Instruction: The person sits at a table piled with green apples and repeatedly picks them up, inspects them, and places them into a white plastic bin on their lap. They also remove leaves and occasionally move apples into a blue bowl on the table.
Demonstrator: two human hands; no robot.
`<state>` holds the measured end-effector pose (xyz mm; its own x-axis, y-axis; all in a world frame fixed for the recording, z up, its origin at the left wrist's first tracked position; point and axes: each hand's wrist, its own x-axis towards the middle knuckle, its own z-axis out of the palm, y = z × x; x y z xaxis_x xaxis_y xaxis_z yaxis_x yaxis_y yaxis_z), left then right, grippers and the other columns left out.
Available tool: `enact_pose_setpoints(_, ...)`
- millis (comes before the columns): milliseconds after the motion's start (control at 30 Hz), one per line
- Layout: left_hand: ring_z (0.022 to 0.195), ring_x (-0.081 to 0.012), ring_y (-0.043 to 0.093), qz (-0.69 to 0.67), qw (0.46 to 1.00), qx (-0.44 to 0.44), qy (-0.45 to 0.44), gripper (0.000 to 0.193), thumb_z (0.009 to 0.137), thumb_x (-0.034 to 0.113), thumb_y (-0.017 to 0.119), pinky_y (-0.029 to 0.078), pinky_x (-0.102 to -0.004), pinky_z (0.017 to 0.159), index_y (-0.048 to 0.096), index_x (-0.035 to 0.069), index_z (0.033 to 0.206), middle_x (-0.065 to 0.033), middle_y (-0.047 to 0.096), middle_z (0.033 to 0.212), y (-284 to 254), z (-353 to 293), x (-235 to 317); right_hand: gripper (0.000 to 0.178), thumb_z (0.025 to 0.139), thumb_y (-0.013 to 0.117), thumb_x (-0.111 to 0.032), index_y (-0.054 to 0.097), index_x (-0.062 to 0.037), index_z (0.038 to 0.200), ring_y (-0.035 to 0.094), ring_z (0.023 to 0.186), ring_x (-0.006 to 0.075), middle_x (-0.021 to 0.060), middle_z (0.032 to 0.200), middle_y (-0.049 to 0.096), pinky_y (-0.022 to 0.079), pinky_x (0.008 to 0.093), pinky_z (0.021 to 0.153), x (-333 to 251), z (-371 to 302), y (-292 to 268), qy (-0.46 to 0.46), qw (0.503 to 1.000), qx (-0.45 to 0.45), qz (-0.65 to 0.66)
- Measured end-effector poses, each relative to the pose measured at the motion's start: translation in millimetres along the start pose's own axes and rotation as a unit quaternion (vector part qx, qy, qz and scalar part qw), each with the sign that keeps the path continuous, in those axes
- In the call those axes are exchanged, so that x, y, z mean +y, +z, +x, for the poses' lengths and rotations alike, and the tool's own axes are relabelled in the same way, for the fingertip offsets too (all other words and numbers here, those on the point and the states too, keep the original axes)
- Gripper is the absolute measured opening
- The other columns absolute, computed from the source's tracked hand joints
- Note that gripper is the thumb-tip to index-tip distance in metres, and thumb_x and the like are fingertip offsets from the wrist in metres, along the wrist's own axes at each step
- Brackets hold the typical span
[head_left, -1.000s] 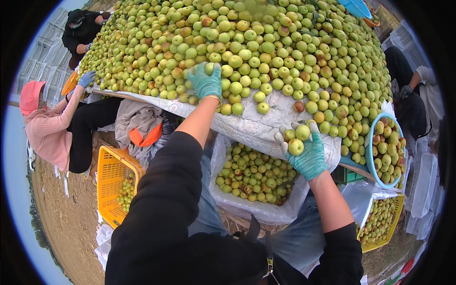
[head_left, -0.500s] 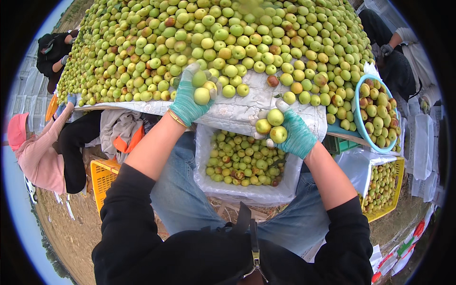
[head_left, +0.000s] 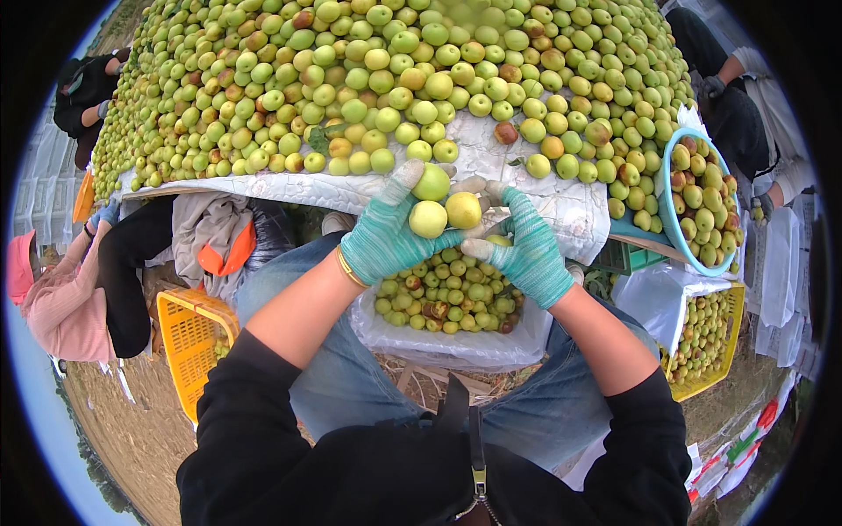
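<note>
My left hand (head_left: 382,238), in a striped teal glove with pale fingertips, is cupped around several yellow-green jujubes (head_left: 428,219). My right hand (head_left: 533,254), gloved alike, meets it from the right, its fingertips against the jujubes. A further jujube (head_left: 499,240) shows partly between the right thumb and fingers; the rest of it is hidden. Both hands are above a crate lined with white plastic (head_left: 447,348), which holds many jujubes with brownish patches. Just beyond the hands, a big heap of jujubes (head_left: 351,79) covers a table draped with a pale quilted cloth (head_left: 561,197).
A blue-rimmed basket (head_left: 671,215) of redder jujubes stands right, above a lined yellow crate (head_left: 702,373). Another yellow crate (head_left: 189,351) is at left, near bundled clothes (head_left: 210,237). A person in pink (head_left: 74,311) sits left; others sit far left and right.
My hands have come together over the lined crate. The left hand moved right and toward me from the heap, and the right hand moved closer to its jujubes.
</note>
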<state>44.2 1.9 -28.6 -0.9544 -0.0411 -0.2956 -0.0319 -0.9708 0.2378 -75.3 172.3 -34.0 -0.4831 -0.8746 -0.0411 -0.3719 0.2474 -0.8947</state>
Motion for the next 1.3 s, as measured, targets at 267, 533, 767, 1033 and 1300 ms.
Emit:
enact_pose_setpoints(267, 0.107, -0.0147, 0.055, 0.533, 0.836, 0.090, -0.094, 0.041, 0.095, 0.035, 0.054, 0.049, -0.0287, 0.090, 0.056, 0.006, 0.124, -0.0069, 0.056, 0.121, -22, -3, -5, 0.049, 0.078, 0.073, -0.024, 0.058, 0.0006, 0.117, 0.065, 0.089, 0.0331, 0.0237, 0.100, 0.064, 0.051, 0.0394, 0.079, 8, 18, 5, 0.133, 0.972, -0.158, -0.107)
enact_pose_setpoints(533, 0.105, -0.0365, 0.054, 0.899, 0.293, 0.301, 0.124, 0.070, 0.071, 0.025, 0.078, 0.048, -0.0423, 0.086, 0.046, 0.009, 0.131, -0.0180, 0.050, 0.120, -37, 18, 62, 0.052, 0.075, 0.075, -0.022, 0.056, -0.0001, 0.118, 0.062, 0.096, 0.0319, 0.0201, 0.109, 0.061, 0.049, 0.0413, 0.085, 21, 84, 19, 0.039, 0.991, 0.026, -0.122)
enact_pose_setpoints(767, 0.117, -0.0421, 0.045, 0.868, 0.374, 0.326, -0.021, 0.110, 0.055, 0.034, 0.087, 0.041, -0.0411, 0.101, 0.028, 0.009, 0.144, -0.0298, 0.036, 0.127, -45, 39, 85, 0.109, 0.060, 0.086, -0.024, 0.021, -0.0021, 0.146, 0.035, 0.132, 0.0343, 0.0230, 0.141, 0.033, 0.035, 0.0392, 0.109, 32, 124, 44, -0.020, 0.986, 0.028, -0.160)
enact_pose_setpoints(1033, 0.126, -0.0328, 0.039, 0.783, 0.560, 0.265, 0.057, 0.108, 0.056, 0.027, 0.087, 0.036, -0.0398, 0.107, 0.028, 0.007, 0.144, -0.0208, 0.037, 0.135, -44, 64, 78, 0.118, 0.056, 0.087, -0.020, 0.015, -0.0057, 0.148, 0.044, 0.125, 0.0294, 0.0185, 0.141, 0.036, 0.042, 0.0368, 0.104, 34, 142, 16, 0.088, 0.994, -0.067, 0.001)
enact_pose_setpoints(1300, 0.124, -0.0208, 0.047, 0.527, 0.848, 0.056, 0.024, 0.069, 0.090, 0.042, 0.059, 0.042, -0.0338, 0.103, 0.033, 0.004, 0.142, -0.0113, 0.046, 0.136, -22, 68, 70, 0.103, 0.058, 0.086, -0.019, 0.028, -0.0110, 0.143, 0.045, 0.126, 0.0253, 0.0130, 0.137, 0.043, 0.041, 0.0356, 0.105, 26, 131, -8, 0.093, 0.981, -0.128, 0.111)
